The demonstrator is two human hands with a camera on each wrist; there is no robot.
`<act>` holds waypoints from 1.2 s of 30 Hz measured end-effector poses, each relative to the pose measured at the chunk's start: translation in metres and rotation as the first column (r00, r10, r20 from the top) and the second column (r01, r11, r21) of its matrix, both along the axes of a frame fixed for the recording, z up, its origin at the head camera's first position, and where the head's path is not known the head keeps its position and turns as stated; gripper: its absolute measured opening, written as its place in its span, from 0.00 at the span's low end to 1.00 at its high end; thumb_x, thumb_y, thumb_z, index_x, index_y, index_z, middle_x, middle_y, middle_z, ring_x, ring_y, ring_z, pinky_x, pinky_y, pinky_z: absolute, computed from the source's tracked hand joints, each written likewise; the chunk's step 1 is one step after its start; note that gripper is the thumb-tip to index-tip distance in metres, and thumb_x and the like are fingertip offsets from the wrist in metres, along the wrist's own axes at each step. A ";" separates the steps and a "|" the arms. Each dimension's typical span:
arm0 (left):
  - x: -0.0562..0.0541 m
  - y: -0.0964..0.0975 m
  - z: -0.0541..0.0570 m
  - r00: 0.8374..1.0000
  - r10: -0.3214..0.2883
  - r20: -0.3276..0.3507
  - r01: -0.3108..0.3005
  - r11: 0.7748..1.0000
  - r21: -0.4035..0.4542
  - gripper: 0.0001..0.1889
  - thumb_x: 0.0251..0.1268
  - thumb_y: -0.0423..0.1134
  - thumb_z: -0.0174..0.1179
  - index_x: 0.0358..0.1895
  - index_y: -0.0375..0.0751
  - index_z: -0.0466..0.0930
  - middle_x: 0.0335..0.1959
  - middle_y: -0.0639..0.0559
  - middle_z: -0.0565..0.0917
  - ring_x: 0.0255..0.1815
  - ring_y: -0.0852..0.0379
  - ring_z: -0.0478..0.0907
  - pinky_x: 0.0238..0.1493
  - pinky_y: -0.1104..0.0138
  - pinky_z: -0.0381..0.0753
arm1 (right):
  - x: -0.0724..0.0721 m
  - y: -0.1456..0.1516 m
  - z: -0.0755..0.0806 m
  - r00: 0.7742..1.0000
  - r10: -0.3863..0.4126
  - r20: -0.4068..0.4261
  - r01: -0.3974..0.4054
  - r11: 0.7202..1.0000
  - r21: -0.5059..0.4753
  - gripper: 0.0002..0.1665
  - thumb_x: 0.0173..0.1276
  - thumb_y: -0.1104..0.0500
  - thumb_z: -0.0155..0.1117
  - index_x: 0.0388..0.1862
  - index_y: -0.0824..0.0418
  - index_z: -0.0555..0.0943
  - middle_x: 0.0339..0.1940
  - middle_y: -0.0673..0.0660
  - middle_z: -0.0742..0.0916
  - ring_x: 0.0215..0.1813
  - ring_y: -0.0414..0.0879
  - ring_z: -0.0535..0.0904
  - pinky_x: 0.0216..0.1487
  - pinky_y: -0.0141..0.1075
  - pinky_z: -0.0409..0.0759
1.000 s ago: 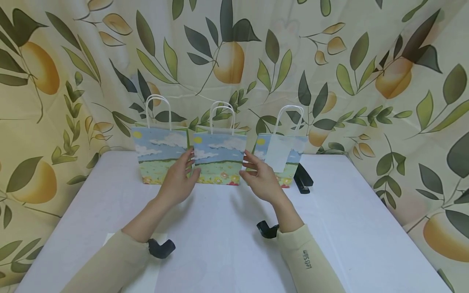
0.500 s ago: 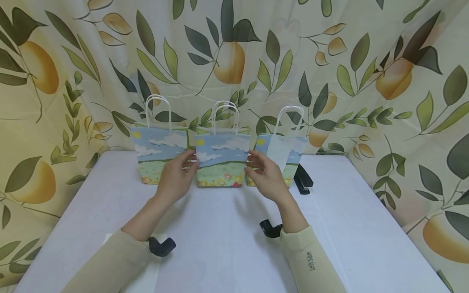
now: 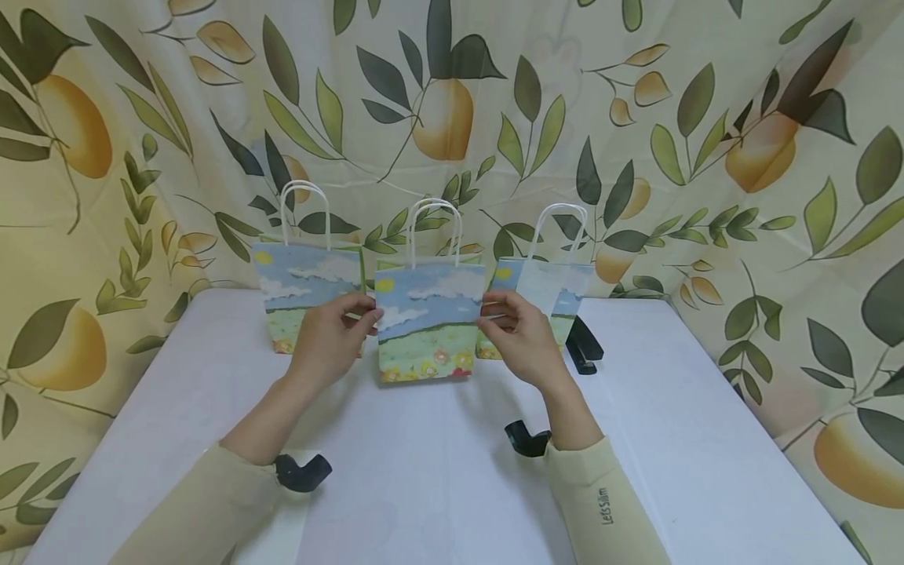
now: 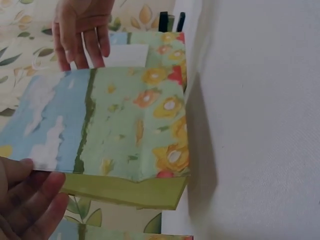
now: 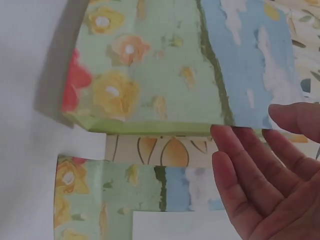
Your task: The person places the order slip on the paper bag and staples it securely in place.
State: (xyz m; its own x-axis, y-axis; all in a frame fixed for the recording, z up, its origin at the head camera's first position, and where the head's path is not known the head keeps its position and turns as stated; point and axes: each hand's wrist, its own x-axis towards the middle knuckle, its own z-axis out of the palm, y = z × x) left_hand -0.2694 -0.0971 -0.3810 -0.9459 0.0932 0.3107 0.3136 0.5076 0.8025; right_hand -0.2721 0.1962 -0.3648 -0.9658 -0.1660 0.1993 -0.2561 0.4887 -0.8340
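A paper gift bag [image 3: 431, 322] with a painted sky, meadow and flowers is held upright between both hands, in front of two like bags. My left hand [image 3: 330, 337] grips its left side edge, thumb at the front and fingers along the green side, as the left wrist view shows. On the opposite edge, my right hand [image 3: 519, 337] holds the bag the same way; in the right wrist view its thumb [image 5: 295, 116] lies at the front edge. White twisted handles [image 3: 435, 227] rise from the top.
Another such bag [image 3: 311, 275] stands at the left. A third bag [image 3: 504, 294], at the right, has a white paper [image 3: 542, 286] on its front. Beside it is a black stapler [image 3: 585, 345]. White paper [image 3: 271, 534] lies under the left sleeve. A patterned curtain hangs behind.
Both hands have brought the middle bag toward me and slightly to the right, out of line with the others. Their fingers have closed onto its side edges.
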 end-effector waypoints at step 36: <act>0.040 -0.032 0.002 0.981 -0.170 0.098 0.184 0.970 -0.157 0.03 0.72 0.41 0.67 0.43 0.49 0.88 0.37 0.59 0.92 0.37 0.64 0.89 0.40 0.63 0.84 | 0.018 0.012 0.022 0.948 0.280 0.150 -0.308 0.928 0.209 0.07 0.67 0.60 0.75 0.38 0.56 0.83 0.36 0.50 0.91 0.41 0.43 0.88 0.48 0.44 0.85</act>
State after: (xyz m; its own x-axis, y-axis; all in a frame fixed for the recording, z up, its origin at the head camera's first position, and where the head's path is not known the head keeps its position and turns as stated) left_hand -0.2295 -0.1287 -0.3789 -0.9316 0.3049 0.1978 0.3460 0.5775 0.7395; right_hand -0.2541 0.2082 -0.3427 -0.8807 -0.4735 0.0130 -0.3260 0.5859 -0.7420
